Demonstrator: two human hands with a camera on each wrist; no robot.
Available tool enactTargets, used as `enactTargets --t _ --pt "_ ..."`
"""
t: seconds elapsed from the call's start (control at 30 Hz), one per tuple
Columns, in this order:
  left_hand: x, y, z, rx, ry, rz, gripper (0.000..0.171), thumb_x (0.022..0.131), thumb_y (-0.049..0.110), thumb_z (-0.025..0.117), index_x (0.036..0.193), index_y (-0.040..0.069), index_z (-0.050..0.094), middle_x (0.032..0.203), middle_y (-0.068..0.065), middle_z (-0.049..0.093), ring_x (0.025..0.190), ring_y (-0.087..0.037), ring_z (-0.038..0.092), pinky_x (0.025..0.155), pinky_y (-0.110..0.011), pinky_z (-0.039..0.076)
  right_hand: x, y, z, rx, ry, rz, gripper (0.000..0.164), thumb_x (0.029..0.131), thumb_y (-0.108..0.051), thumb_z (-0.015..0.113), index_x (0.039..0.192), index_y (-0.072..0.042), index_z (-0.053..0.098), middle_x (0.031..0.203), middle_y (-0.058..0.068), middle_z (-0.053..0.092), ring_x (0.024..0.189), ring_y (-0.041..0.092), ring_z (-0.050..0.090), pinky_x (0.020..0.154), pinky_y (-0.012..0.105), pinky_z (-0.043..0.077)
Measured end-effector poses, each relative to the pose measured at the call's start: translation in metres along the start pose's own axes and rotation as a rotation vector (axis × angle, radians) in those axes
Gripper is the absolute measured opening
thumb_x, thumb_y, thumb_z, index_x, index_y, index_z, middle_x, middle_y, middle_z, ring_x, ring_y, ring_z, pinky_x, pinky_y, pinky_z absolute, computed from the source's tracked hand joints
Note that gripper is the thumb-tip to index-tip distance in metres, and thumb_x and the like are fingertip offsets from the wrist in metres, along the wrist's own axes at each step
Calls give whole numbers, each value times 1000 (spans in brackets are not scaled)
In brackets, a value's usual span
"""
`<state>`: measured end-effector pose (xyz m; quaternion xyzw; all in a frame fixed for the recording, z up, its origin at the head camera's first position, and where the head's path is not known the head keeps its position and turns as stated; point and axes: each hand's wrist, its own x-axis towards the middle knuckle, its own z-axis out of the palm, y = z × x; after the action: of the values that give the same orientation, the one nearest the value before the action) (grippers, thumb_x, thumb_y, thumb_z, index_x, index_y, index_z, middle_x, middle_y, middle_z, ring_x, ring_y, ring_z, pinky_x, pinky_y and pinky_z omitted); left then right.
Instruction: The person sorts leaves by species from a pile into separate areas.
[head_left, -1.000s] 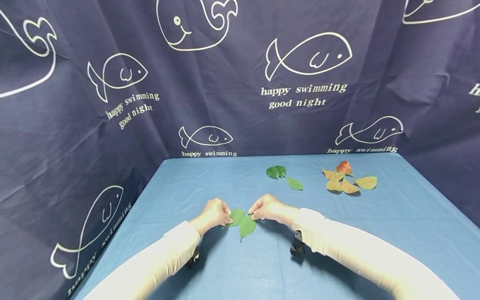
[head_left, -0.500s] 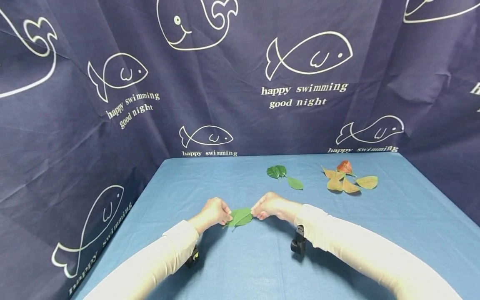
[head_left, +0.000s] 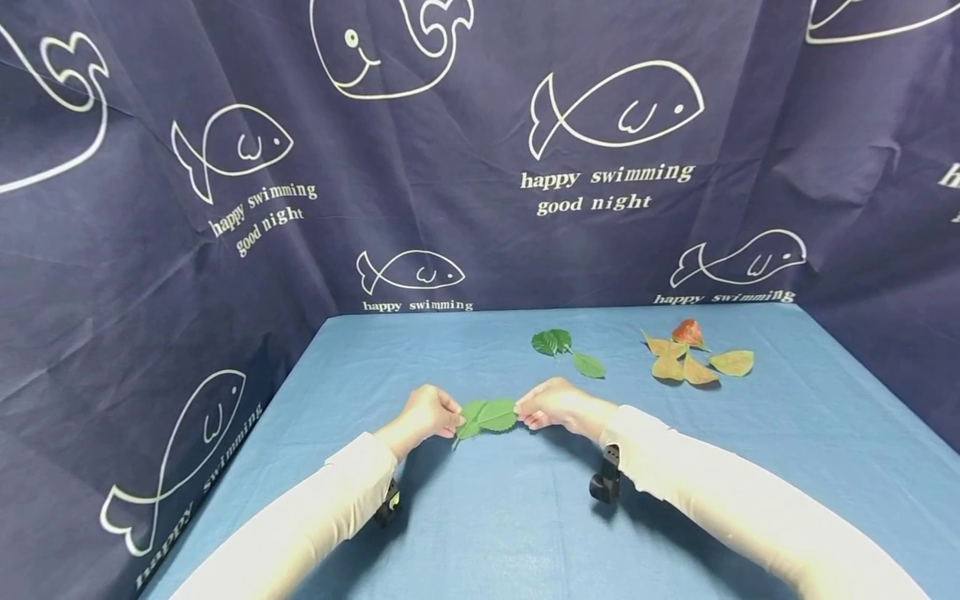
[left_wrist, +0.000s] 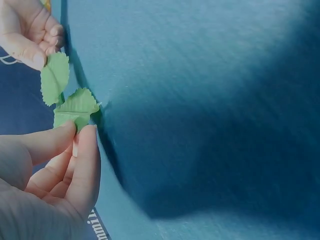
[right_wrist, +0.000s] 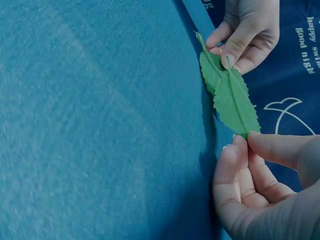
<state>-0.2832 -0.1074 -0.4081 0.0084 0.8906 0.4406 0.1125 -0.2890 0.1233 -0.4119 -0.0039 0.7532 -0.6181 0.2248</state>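
Note:
Two green leaves with toothed edges are held up between the hands, overlapping each other. The left hand [head_left: 426, 413] pinches one green leaf [left_wrist: 75, 110] between thumb and fingertips. In the right wrist view this leaf lies partly behind the other. With thumb and fingertips the right hand [head_left: 558, 403] pinches the tip of the second green leaf [right_wrist: 236, 102]. That leaf's stem end points toward the left hand, close to its thumb; whether the left hand also grips it I cannot tell.
Several green leaves [head_left: 588, 365] lie farther back on the blue cloth [head_left: 495, 533]. To their right is a group of yellow-brown leaves [head_left: 731, 363] with one reddish leaf [head_left: 688, 333]. A dark blue curtain [head_left: 480, 208] with white fish drawings hangs behind and at the sides.
Both hands have risen slightly away from the person, the right one also shifting rightward. The right hand's leaf has swung from hanging downward to lying sideways across the other leaf.

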Motion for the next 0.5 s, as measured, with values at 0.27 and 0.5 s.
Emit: enactTargets --t 0.27,0.5 --pt "8 8 1 -63 21 1 10 81 -2 75 90 -5 73 81 -16 74 58 -15 69 60 -26 62 -4 -4 -13 23 51 -29 30 86 4 64 113 16 61 81 9 71 65 11 64 68 24 61" --pt "16 17 3 -87 8 -4 12 80 -1 75 91 -4 72 84 -15 74 62 -18 71 63 -29 63 -9 -4 -26 23 76 -59 33 87 4 64 116 17 59 83 10 73 66 11 65 68 25 61"
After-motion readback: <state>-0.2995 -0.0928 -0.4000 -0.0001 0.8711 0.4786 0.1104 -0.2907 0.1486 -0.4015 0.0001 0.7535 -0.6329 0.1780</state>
